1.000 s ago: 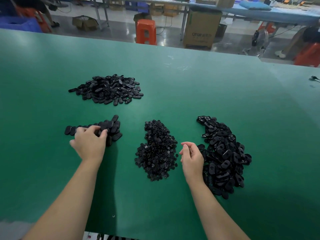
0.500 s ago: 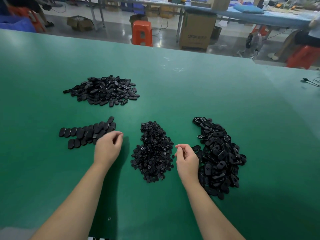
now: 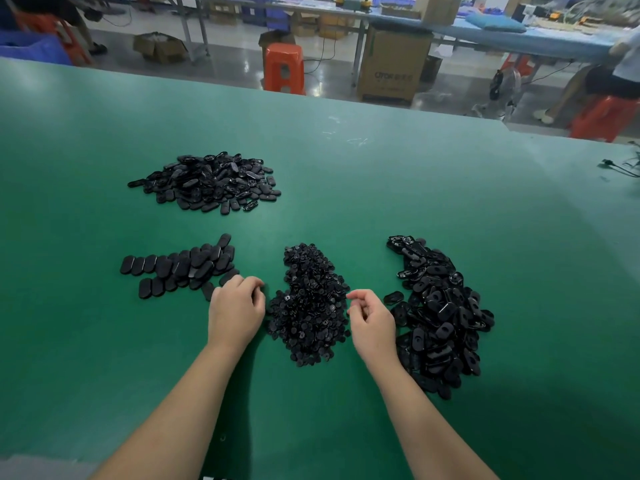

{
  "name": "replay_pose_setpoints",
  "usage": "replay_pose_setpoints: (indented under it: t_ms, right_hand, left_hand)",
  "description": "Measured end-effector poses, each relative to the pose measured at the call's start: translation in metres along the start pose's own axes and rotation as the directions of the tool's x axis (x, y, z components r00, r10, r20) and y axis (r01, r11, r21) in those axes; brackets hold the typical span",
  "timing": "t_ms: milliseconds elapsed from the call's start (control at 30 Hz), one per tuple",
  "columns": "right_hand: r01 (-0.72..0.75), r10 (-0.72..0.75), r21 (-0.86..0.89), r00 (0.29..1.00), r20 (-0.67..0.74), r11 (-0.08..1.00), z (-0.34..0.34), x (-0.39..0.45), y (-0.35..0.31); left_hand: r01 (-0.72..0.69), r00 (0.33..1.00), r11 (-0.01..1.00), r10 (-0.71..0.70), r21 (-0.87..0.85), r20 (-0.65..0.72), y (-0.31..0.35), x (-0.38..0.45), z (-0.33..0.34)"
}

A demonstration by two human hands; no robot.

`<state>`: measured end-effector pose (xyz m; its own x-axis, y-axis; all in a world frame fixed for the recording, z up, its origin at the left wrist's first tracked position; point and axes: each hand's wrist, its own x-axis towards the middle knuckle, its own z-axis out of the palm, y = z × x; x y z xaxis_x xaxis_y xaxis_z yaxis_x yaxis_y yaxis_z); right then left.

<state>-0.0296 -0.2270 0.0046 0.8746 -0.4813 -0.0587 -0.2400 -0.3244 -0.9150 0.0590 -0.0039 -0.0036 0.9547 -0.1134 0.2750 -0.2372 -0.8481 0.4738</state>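
Green table (image 3: pixel 381 188), black parts heap (image 3: pixel 308 306), orange stool (image 3: pixel 284 69), cardboard box (image 3: pixel 393 64), blue bench (image 3: pixel 519 39)

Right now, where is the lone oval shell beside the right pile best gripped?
Pinch the lone oval shell across its narrow width, on the long edges, coming from above on its left: it seems to lie flat on the table, and the right pile crowds its other side.
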Motion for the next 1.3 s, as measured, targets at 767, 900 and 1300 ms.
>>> replay_pose_setpoints:
  t_ms: [767, 900, 1300]
  right_hand:
    - [0.386, -0.164, -0.703, 0.917, 0.364, 0.597, -0.043, 0.041, -0.017]
    - [0.415, -0.179, -0.735, 0.907, 0.381, 0.537, -0.046, 0.043, -0.01]
    - [0.268, -0.129, -0.713, 0.961, 0.244, 0.648, -0.046, 0.05, -0.009]
  left_hand:
    - [-0.143, 0.988, 0.988, 0.146, -0.061, 0.041, 0.009, -0.004, -0.008]
    - [-0.132, 0.991, 0.991, 0.133, -0.032, 0.031, 0.009, -0.003, -0.007]
    - [-0.109, 0.994, 0.994, 0.109, 0.001, 0.01, 0.006, -0.001, -0.004]
